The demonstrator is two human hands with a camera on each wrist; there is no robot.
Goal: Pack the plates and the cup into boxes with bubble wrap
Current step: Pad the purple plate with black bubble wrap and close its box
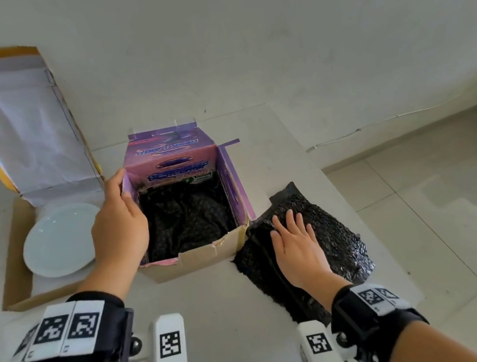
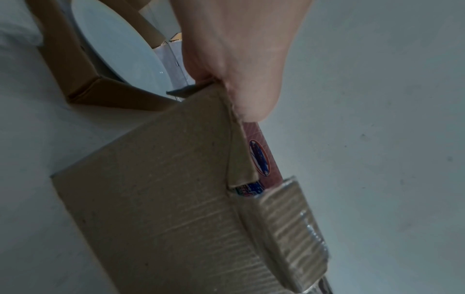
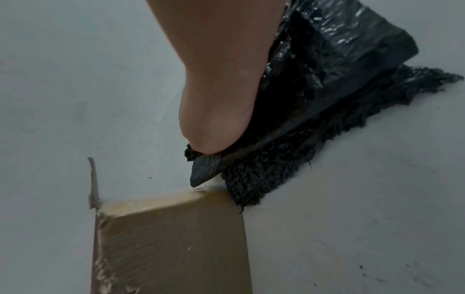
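Fingers of the left hand [image 1: 119, 222] pinch the wall of the open purple cardboard box [image 1: 232, 178] on the table, while the right hand [image 1: 296, 243] lies flat, fingers spread, on limp black bubble wrap [image 1: 340, 240] beside it, best lifted by an edge.

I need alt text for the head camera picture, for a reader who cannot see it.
A person's left hand grips the wall of an open purple box lined with black bubble wrap, while the right hand rests flat on a black bubble-wrap sheet beside it. A white plate lies in a flat cardboard box at left.
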